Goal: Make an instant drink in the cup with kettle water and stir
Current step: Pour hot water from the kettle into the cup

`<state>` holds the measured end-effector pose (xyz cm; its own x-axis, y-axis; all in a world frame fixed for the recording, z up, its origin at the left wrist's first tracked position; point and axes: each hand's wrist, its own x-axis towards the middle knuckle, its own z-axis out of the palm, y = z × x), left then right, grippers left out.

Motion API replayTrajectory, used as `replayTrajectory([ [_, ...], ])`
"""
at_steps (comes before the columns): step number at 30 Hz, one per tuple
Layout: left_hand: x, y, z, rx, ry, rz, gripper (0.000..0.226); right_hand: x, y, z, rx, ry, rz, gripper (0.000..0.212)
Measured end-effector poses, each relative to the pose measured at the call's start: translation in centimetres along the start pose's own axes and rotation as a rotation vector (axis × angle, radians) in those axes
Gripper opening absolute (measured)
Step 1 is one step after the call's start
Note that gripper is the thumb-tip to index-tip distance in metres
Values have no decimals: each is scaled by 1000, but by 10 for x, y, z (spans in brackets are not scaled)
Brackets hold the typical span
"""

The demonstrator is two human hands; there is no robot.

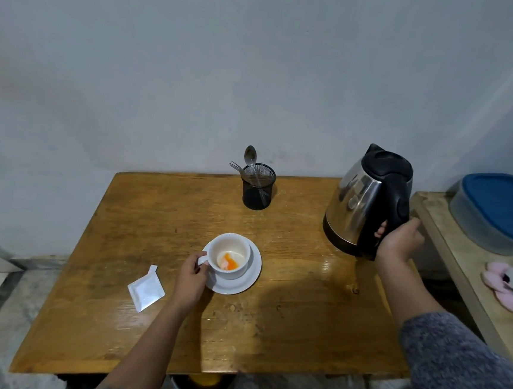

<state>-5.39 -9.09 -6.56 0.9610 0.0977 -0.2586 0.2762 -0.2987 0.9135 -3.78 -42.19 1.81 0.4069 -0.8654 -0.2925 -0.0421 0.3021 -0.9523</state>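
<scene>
A white cup (233, 272) stands on a white saucer (251, 279) near the middle of the wooden table (175, 327). Orange and white powder lies in the cup's bottom. My left hand (191, 278) pinches the cup's handle on its left side. A steel kettle (363, 203) with a black lid and handle stands at the table's back right, spout pointing away. My right hand (400, 242) is wrapped around the kettle's black handle. An opened white sachet (146, 288) lies flat to the left of the cup.
A black mesh holder (258, 186) with a spoon (250, 158) and a fork stands at the back edge by the wall. To the right, a lower table carries a blue-lidded container (501, 212) and a pink plush item (510, 286).
</scene>
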Motion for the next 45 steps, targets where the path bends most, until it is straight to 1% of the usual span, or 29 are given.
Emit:
replayTrajectory([
  [4,3,1,-1,75,-10,-7,17,-3,-10,12,-65,90,-3,37],
  [10,7,5,-10,175,-33,-34,22,-9,-28,16,-79,117,-18,38],
  [14,7,8,-12,206,-32,-66,28,-19,-55,17,-99,83,-138,40],
  [20,1,19,-10,220,-48,-115,34,-29,-106,26,-218,-46,-420,51],
  [24,2,27,-9,231,-77,-123,36,-41,-124,37,-399,-116,-507,51],
  [27,-1,28,-14,257,-97,-116,35,-49,-117,40,-523,-169,-512,49],
  [29,-2,22,-19,297,-105,-146,34,-58,-101,48,-643,-234,-524,50],
  [35,6,41,-16,343,-161,-123,40,-83,-91,61,-840,-431,-678,49],
  [40,3,36,-19,338,-148,-128,37,-100,-76,71,-1091,-576,-752,48],
  [45,1,37,-19,306,-147,-147,36,-112,-70,82,-1210,-702,-855,45],
])
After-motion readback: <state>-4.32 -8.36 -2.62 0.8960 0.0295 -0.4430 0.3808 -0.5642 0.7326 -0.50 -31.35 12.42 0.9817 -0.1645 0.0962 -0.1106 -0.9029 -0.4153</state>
